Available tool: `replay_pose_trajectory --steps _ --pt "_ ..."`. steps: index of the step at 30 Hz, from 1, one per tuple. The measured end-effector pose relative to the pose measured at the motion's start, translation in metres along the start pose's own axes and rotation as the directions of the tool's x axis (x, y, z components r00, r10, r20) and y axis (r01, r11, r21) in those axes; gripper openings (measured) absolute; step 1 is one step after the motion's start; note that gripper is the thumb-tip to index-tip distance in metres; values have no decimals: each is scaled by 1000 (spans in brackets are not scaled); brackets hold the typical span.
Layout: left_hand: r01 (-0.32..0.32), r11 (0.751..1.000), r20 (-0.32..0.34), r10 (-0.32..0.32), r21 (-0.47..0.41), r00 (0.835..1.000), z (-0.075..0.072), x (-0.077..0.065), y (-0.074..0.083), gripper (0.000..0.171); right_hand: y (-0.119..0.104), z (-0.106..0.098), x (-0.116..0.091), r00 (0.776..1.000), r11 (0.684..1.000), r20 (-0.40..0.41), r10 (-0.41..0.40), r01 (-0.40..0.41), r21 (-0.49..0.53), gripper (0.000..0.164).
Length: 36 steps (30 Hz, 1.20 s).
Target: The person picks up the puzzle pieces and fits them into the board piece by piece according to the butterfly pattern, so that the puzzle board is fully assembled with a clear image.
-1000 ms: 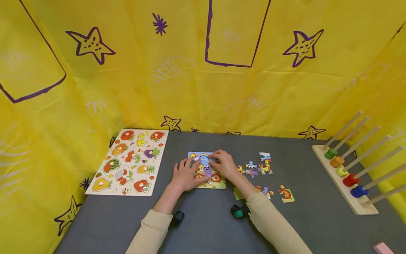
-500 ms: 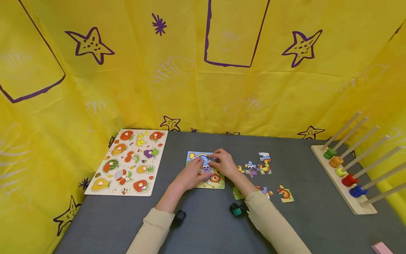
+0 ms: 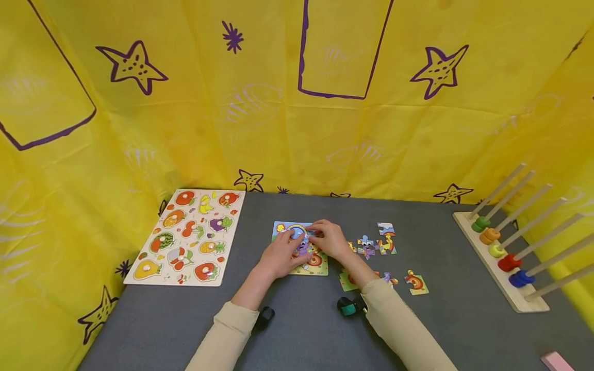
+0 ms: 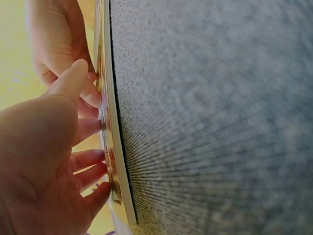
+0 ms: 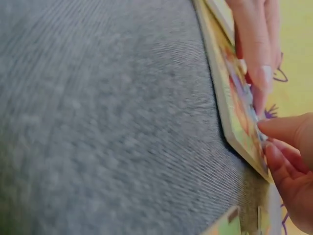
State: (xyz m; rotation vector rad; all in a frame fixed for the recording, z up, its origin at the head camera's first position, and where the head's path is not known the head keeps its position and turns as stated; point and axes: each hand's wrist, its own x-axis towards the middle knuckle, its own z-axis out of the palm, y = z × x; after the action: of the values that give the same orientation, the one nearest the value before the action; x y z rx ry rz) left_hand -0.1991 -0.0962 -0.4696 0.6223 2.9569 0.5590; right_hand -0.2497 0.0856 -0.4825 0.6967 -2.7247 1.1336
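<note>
A square puzzle board (image 3: 319, 268) with a rainbow, sun and purple butterfly picture lies flat on the table under both hands. My left hand (image 3: 280, 255) reaches over its left side, its fingertips touching the picture near the rainbow and its thumb stretched low across the front. In the left wrist view, the left fingers (image 4: 89, 157) meet the board's face, spread and fairly straight. My right hand (image 3: 330, 239) comes from the right and pinches a blue jigsaw piece (image 5: 264, 138) at the board's upper right between thumb and fingers. Much of that piece is hidden.
Right of the board lie several loose jigsaw pieces (image 3: 416, 282). A wooden fruit peg puzzle (image 3: 216, 260) lies at the left. Farther right stands a wooden peg rack (image 3: 533, 306) with coloured rings. A pink block (image 3: 556, 361) is at the lower right. Yellow cloth (image 3: 278, 139) hangs behind the table.
My left hand has drawn its fingers together and shifted right, closer to the right hand, uncovering the board's upper left corner. The right hand stays almost in place.
</note>
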Motion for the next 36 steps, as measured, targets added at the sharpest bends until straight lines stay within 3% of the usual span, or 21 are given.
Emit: replay_pose_trajectory --steps 5,10,18,30,36 --pt "17 1000 6 -17 26 1000 2 2 0 68 6 -14 -5 993 995 -74 92 -89 41 12" --pt "24 1000 7 -25 14 1000 0 2 2 66 23 -36 -12 967 980 -159 199 -192 57 13" --pt "18 1000 -2 -18 6 1000 0 1 2 65 58 -76 -32 921 950 -232 312 -310 48 19" --pt "17 1000 6 -17 10 1000 0 2 1 65 92 -107 -52 882 912 -288 372 -405 -61 45" --pt "13 1000 3 -13 6 1000 0 2 1 65 96 -116 -58 872 882 -229 433 -462 -92 55"
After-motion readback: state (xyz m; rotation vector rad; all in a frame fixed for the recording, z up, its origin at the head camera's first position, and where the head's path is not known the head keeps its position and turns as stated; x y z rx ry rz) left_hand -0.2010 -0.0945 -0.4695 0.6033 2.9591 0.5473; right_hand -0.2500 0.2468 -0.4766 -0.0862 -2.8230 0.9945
